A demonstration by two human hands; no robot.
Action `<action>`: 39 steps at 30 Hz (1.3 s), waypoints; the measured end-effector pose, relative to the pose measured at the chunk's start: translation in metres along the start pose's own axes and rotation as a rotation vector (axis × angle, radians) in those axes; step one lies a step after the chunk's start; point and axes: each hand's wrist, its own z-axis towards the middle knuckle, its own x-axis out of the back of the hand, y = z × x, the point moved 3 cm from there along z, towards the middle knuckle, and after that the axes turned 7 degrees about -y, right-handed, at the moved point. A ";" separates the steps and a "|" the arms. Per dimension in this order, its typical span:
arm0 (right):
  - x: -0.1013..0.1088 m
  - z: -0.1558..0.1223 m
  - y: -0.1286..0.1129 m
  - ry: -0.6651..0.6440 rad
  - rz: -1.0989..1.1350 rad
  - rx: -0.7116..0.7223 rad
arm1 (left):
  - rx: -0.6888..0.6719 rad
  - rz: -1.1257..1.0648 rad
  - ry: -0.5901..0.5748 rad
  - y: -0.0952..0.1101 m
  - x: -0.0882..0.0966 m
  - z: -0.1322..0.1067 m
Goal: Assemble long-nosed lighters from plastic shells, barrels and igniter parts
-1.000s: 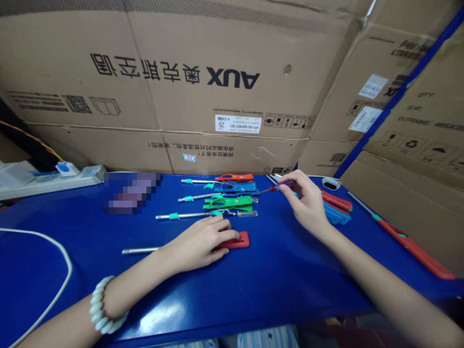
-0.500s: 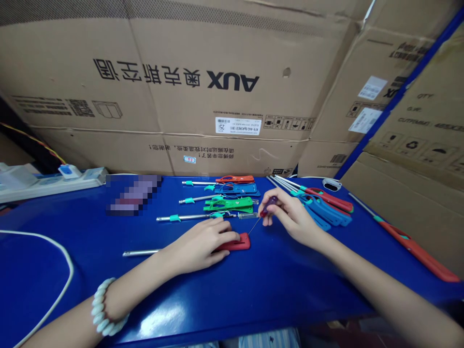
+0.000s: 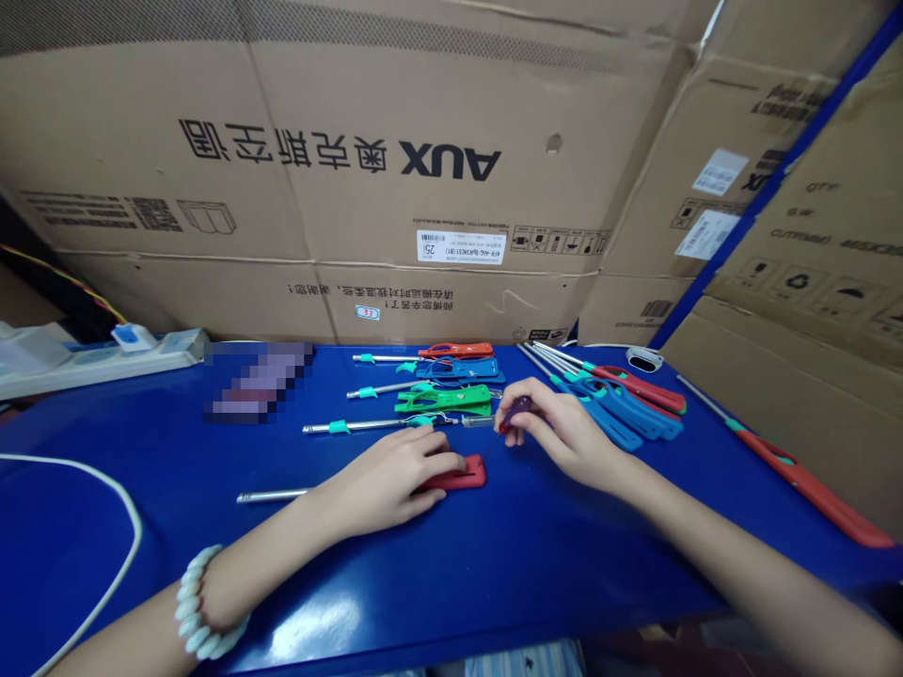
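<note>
My left hand (image 3: 391,475) lies palm down on a red-handled lighter (image 3: 462,473), pressing its body to the blue table (image 3: 494,564); the lighter's metal tube sticks out to the left. My right hand (image 3: 561,432) pinches a small purple-handled screwdriver (image 3: 514,411), tip pointing down toward the red handle's right end. Just behind lie a green-handled lighter (image 3: 444,400), a blue one (image 3: 458,369) and a red one (image 3: 455,351).
A pile of blue and red lighters (image 3: 621,400) lies right of my right hand. A long red lighter (image 3: 804,484) rests at the right edge. A white power strip (image 3: 91,355) and white cable (image 3: 105,527) are at left. Cardboard boxes (image 3: 423,160) wall the back.
My right hand brought the purple screwdriver from the back right pile down and left to the red lighter's handle. My left hand stayed on the red lighter.
</note>
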 end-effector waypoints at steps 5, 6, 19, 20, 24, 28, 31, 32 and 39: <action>-0.006 -0.004 -0.018 -0.081 -0.318 0.208 | 0.001 -0.001 0.006 0.000 -0.001 0.000; -0.007 -0.004 -0.021 -0.093 -0.371 0.263 | 0.003 -0.003 0.000 0.000 -0.001 0.000; -0.019 0.013 -0.030 -0.181 -0.455 0.439 | -0.005 -0.005 0.024 -0.003 -0.003 -0.001; -0.020 0.014 -0.030 -0.143 -0.462 0.451 | -0.007 -0.003 0.021 -0.003 -0.003 -0.001; -0.020 0.015 -0.023 0.077 -0.461 0.436 | 0.011 0.000 -0.003 -0.002 -0.002 0.000; -0.022 0.013 -0.014 0.243 -0.431 0.365 | 0.024 0.001 -0.009 -0.001 -0.002 0.000; -0.024 0.012 -0.012 0.272 -0.439 0.380 | 0.005 -0.012 0.018 -0.001 -0.002 0.000; -0.024 0.011 -0.013 0.267 -0.444 0.393 | 0.001 -0.013 0.025 -0.001 -0.002 0.001; -0.018 0.014 -0.019 0.179 -0.212 0.301 | 0.008 -0.024 0.000 -0.001 -0.003 0.001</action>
